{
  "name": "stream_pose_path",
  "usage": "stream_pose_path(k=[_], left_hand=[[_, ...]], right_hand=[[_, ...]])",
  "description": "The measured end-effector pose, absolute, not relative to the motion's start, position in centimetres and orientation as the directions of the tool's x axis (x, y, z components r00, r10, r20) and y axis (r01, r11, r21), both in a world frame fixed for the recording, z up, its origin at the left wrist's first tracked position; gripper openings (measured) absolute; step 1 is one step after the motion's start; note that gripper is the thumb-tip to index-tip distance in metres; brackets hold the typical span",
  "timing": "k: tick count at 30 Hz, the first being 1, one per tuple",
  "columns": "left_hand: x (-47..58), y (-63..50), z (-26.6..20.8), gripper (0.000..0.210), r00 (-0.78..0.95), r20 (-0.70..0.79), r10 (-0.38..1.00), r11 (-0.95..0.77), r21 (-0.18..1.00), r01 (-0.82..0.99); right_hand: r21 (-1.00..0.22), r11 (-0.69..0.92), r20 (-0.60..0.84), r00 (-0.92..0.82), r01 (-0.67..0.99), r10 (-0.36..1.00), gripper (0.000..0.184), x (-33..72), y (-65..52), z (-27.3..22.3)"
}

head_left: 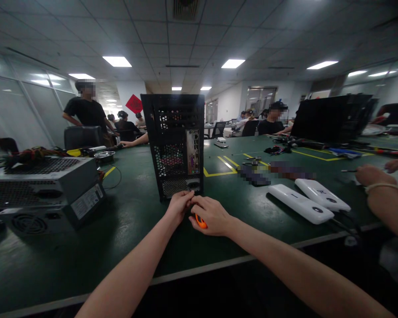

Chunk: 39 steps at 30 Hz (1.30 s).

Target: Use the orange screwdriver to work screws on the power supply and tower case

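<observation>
A black computer tower [173, 145] stands upright on the green table, its rear panel with vents and ports facing me. At its lower edge, by the power supply socket, my left hand [180, 205] is closed in a pinch; whatever is between its fingertips is too small to make out. Close beside it, my right hand [212, 216] is wrapped round an orange-handled screwdriver [201, 221]. Only part of the handle shows below the fingers; its shaft is hidden. The fingertips of both hands nearly meet.
Grey power supply units [49, 190] are stacked at left with cables on top. Two white power banks [300, 203] lie at right. Beyond them are tools and another black case [328, 117]. A co-worker's hands [376, 176] hold a thin tool at far right.
</observation>
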<state>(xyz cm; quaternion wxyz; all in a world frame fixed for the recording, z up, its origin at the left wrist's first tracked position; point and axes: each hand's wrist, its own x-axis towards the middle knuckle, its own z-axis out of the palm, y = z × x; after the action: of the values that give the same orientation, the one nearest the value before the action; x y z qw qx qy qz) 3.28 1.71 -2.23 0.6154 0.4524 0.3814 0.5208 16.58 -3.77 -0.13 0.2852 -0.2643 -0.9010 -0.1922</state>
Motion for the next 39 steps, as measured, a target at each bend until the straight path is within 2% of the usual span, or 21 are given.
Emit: stream_pose_path(k=[3,6,12,18,23,26,31,34,36,39], left_hand=[[3.30,1.79,-2.07,0.030,0.149,-0.002,0.989,0.045,0.958,-0.282],[3.19,1.73,-1.82,0.030,0.177,-0.025,0.984,0.069,0.966,-0.249],[2.98,1.63,-1.70,0.028,0.232,-0.017,0.973,0.077,0.964,-0.253],[3.03,1.71,-1.72,0.028,0.196,0.005,0.981,0.052,0.957,-0.287],[2.61,2.01,-1.78,0.029,0.280,-0.036,0.959,0.121,0.948,-0.294],[2.47,2.17,-1.86,0.029,0.299,-0.063,0.952,0.158,0.938,-0.308],[2.66,2.13,-1.64,0.033,0.282,-0.104,0.954,0.206,0.909,-0.363],[2.74,2.00,-1.41,0.037,0.284,-0.142,0.948,0.240,0.907,-0.347],[2.70,1.89,-1.32,0.037,0.289,-0.151,0.945,0.246,0.912,-0.328],[2.55,1.75,-1.26,0.031,0.350,-0.116,0.930,0.242,0.908,-0.342]], right_hand=[[0.128,0.689,0.687,-0.565,0.713,0.457,0.025,16.53,-3.83,-0.24],[0.080,0.622,0.714,-0.480,0.779,0.509,0.022,16.52,-3.80,-0.49],[0.200,0.689,0.677,-0.607,0.696,0.417,0.010,16.49,-3.60,-0.70],[0.171,0.699,0.697,-0.586,0.694,0.412,0.019,16.57,-3.43,-0.52],[0.104,0.683,0.725,-0.526,0.723,0.446,0.019,16.42,-3.30,-0.53],[0.166,0.690,0.705,-0.574,0.705,0.417,0.019,16.40,-3.45,-0.40],[0.268,0.716,0.669,-0.660,0.644,0.343,0.029,16.48,-3.86,-0.25],[0.328,0.708,0.667,-0.683,0.626,0.296,0.021,16.48,-3.85,-0.32],[0.323,0.693,0.689,-0.662,0.645,0.295,0.015,16.50,-3.72,-0.36],[0.248,0.669,0.742,-0.582,0.701,0.334,0.017,16.59,-3.48,-0.38]])
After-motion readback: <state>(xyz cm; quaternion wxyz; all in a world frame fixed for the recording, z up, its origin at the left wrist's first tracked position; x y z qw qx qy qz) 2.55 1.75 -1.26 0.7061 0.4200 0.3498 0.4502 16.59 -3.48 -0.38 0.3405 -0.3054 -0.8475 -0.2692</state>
